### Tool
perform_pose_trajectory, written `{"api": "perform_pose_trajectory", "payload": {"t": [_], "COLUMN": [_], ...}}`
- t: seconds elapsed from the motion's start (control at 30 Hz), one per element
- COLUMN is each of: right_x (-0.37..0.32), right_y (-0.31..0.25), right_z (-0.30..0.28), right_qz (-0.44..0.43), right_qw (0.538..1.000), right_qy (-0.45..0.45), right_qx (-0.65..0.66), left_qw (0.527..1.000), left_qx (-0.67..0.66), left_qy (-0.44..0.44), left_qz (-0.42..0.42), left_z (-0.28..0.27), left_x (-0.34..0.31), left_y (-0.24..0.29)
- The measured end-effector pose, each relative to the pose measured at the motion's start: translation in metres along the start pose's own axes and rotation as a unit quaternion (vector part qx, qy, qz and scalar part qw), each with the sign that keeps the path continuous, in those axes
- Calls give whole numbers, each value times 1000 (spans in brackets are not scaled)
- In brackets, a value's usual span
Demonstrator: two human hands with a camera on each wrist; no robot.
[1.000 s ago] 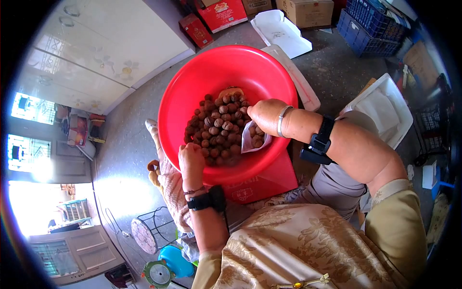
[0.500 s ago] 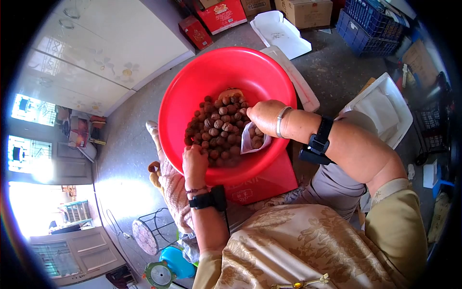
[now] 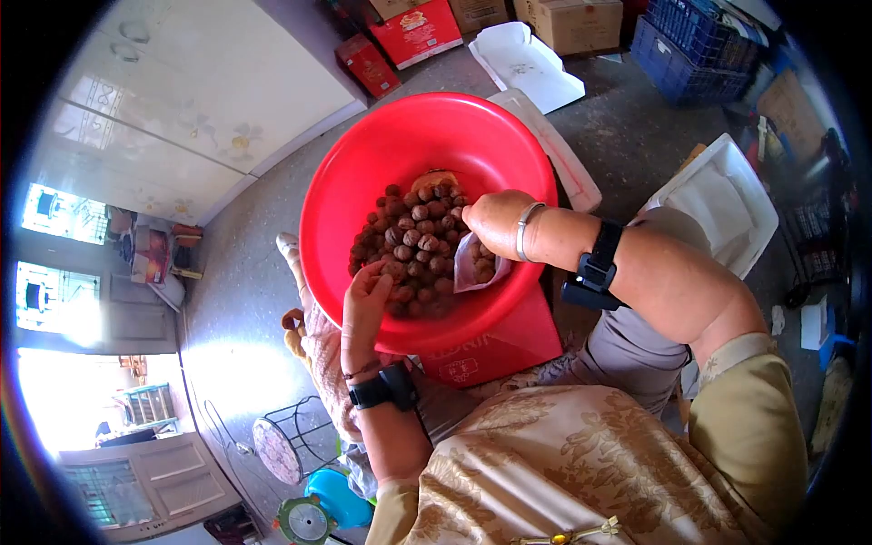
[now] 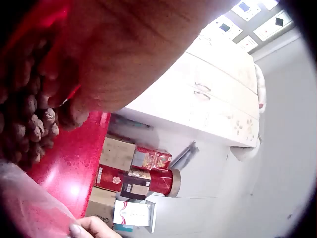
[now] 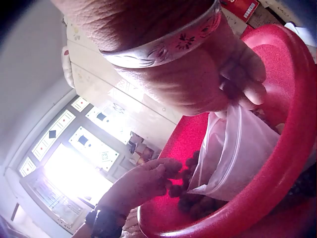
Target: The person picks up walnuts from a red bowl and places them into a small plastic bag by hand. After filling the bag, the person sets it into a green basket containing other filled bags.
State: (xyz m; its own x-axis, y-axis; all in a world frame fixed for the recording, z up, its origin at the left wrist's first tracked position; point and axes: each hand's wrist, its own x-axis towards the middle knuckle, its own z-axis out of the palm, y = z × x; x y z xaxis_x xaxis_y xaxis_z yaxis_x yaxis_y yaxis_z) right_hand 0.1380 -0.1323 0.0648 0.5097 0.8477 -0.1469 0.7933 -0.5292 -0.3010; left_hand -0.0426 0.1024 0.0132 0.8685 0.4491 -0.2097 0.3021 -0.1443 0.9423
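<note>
Brown walnuts (image 3: 413, 241) lie heaped in a red basin (image 3: 436, 127). At the heap's near left side, the left hand (image 3: 363, 313) has curved fingers and thumb around a walnut, partly hidden by the fingers. In the right wrist view this left hand (image 5: 143, 183) reaches over the basin's far side. The right hand (image 3: 504, 222) pinches the upper edge of a clear plastic bag (image 5: 242, 153) with curled fingers. Several walnuts sit inside the bag, which rests against the basin's right inner wall. In the left wrist view the right fingertips (image 4: 89, 229) grip the film's edge.
Under the basin is a red box (image 3: 509, 341). A white foam tray (image 3: 527, 68), cardboard boxes (image 3: 581, 25) and blue crates (image 3: 681, 64) stand beyond it. To the right is a lined white container (image 3: 727, 204); a white cabinet (image 3: 200, 91) stands on the left.
The left hand has shifted a little to the right over the walnuts, its fingers lifted and easier to see. The right hand has stayed at the bag's edge.
</note>
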Motion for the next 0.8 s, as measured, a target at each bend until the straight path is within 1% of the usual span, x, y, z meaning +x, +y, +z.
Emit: {"api": "perform_pose_trajectory", "payload": {"t": [0.03,0.1,0.2,0.3,0.43,0.5,0.53,0.6,0.63,0.67,0.73,0.77,0.8], "right_x": [0,0,0,1,6,6,5,2,1,1,1,2,2], "right_y": [0,1,-1,1,2,2,1,1,0,2,2,1,1], "right_z": [0,-1,-4,-1,5,5,3,-1,-3,-1,3,3,3], "right_qz": [1,-3,-5,-2,9,10,11,11,11,11,8,5,9], "right_qw": [1000,1000,1000,1000,1000,1000,1000,1000,999,999,999,999,1000], "right_qy": [-3,-8,-16,-14,-12,-13,-14,-21,-27,-27,9,9,1], "right_qx": [-2,-1,-7,-7,10,13,16,18,19,19,30,32,30], "left_qw": [1000,995,994,993,993,995,995,995,995,998,999,999,998], "left_qx": [0,-71,-64,-57,-16,-8,-8,-43,-43,-25,-2,0,48], "left_qy": [-1,-59,-81,-90,-111,-102,-102,-84,-84,-47,18,21,30], "left_qz": [0,-31,-37,-50,-42,-16,-16,28,27,31,38,36,42], "left_z": [2,5,15,34,48,54,54,53,49,43,30,22,14], "left_x": [-1,-3,-9,-18,-19,-18,-17,-16,-15,-12,-10,-10,-11], "left_y": [4,9,29,62,74,77,78,79,76,70,64,61,57]}}
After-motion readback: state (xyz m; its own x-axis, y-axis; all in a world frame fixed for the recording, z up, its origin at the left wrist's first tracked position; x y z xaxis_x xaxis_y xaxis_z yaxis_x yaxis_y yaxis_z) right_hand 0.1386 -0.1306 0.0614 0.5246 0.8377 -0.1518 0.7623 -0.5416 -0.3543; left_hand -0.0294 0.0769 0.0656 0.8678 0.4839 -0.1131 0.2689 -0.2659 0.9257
